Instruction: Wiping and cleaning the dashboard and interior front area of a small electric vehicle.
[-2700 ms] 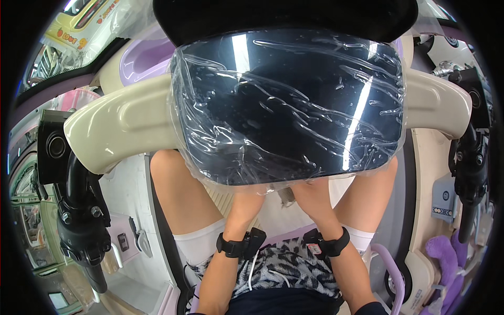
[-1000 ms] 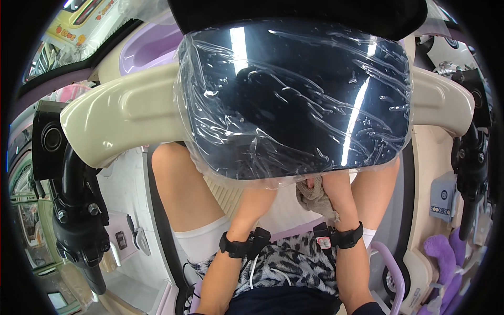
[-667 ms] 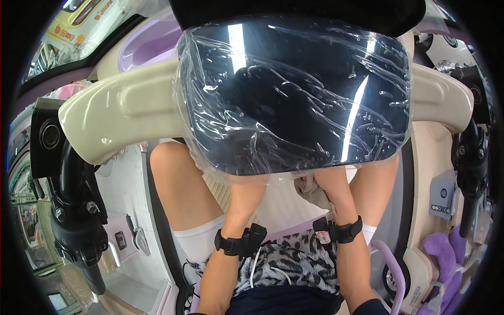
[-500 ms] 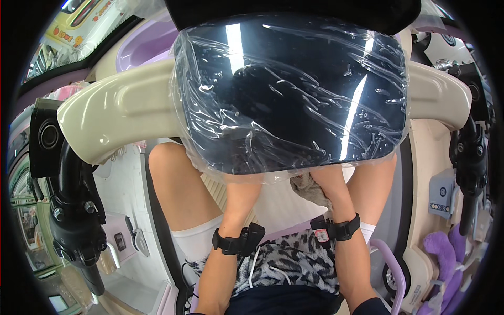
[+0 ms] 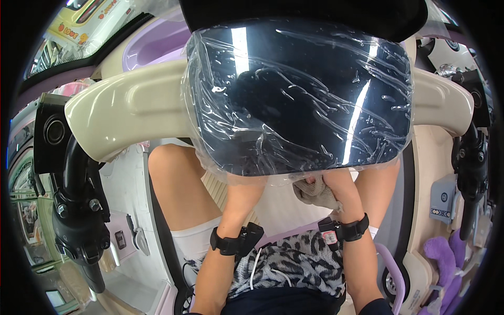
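Observation:
A dark glossy display panel (image 5: 310, 105), wrapped in wrinkled clear plastic film (image 5: 210, 113), spans the upper middle between cream handlebar covers. Both forearms reach forward beneath its near edge. Of my left hand (image 5: 247, 190) only the part near the wrist shows; the panel hides its fingers and anything they touch. My right hand (image 5: 338, 184) is under the panel's lower right edge, closed on a crumpled grey-brown cloth (image 5: 317, 195) that hangs on its inner side. A fingertip shows above the cloth; the other fingers are hidden.
The cream left cover (image 5: 131, 107) and right cover (image 5: 443, 97) flank the panel. Black handlebar grips (image 5: 86, 247) stick out at both sides. My bare knees (image 5: 178, 176) are below the panel. Purple plush material (image 5: 443, 262) lies at the lower right.
The panel and handlebar have shifted slightly right in the picture. My right hand and forearm also sit a little farther right, and more of the cloth shows. The left hand stays under the panel.

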The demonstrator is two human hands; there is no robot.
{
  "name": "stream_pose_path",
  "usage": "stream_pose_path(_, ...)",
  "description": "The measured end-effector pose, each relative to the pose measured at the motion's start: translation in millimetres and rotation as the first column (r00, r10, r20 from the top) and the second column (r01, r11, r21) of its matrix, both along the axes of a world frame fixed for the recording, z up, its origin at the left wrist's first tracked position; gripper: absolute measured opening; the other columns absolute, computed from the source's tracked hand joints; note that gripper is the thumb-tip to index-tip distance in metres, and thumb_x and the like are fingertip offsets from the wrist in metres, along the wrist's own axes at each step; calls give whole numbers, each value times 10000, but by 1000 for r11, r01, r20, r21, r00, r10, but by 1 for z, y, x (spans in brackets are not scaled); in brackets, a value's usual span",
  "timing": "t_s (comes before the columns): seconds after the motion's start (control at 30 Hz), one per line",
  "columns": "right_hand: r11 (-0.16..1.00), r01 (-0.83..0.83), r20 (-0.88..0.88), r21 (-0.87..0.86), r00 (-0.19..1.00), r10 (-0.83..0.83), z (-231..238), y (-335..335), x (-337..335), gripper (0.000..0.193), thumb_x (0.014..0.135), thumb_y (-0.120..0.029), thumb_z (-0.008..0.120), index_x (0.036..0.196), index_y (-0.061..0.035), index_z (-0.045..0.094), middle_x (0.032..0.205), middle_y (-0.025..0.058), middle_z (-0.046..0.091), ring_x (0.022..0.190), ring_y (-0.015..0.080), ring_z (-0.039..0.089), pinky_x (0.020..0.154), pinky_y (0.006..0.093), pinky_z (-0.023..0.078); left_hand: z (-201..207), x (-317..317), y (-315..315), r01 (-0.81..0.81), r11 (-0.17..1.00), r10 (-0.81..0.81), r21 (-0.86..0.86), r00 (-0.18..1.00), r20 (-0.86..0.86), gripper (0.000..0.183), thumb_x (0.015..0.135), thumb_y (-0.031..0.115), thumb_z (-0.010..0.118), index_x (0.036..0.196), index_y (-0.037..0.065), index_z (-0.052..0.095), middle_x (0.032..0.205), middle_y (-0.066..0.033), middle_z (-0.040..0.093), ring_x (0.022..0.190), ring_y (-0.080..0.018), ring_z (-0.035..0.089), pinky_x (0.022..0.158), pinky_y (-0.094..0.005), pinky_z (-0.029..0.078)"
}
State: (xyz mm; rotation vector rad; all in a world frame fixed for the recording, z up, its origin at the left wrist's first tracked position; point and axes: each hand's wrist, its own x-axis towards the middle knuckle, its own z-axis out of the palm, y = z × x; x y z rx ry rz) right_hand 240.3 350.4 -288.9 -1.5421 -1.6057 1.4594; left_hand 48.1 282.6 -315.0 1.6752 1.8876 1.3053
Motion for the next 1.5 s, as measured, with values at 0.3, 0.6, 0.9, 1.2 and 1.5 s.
stream_pose_path(0.3,815,-352,220,460,935,280,7,28,27,336,813,-154,702,1114,-17,643,1083,136,669,984,244,622,869,385,488,12,-18,8,146,989,-144,-23,987,65,297,808,-1,632,1104,-5,610,1041,-145,633,923,-284,623,815,-370,498)
stream_pose_path(0.6,781,-226,210,582,970,124,-49,15,38,384,811,-144,716,1159,-10,625,1145,149,648,1044,281,604,914,403,474,-1,-1,3,129,991,-131,20,982,135,314,808,3,624,1121,6,600,1027,-132,632,912,-267,619,778,-371,500)
stream_pose_path(0.9,789,-267,279,553,952,127,-46,14,38,371,815,-138,711,1147,1,623,1120,144,654,1018,283,611,890,398,489,-2,12,2,58,993,-1,-100,866,499,279,838,-14,615,1116,-8,597,1024,-124,632,914,-244,611,812,-355,496)
stream_pose_path(1.2,675,-470,344,570,882,324,-28,22,15,214,824,-140,651,992,-8,668,1003,172,668,908,312,606,823,389,498,13,12,2,113,954,100,-277,752,651,253,832,-33,594,1084,-26,600,970,-116,623,880,-232,596,785,-357,493)
stream_pose_path(1.5,649,-454,364,611,889,278,-42,23,15,294,817,-114,666,1090,-8,648,1073,175,649,965,321,600,854,412,494,17,13,5,71,980,67,-185,761,645,284,858,-12,590,1142,-18,577,1062,-107,619,960,-207,579,859,-328,472)
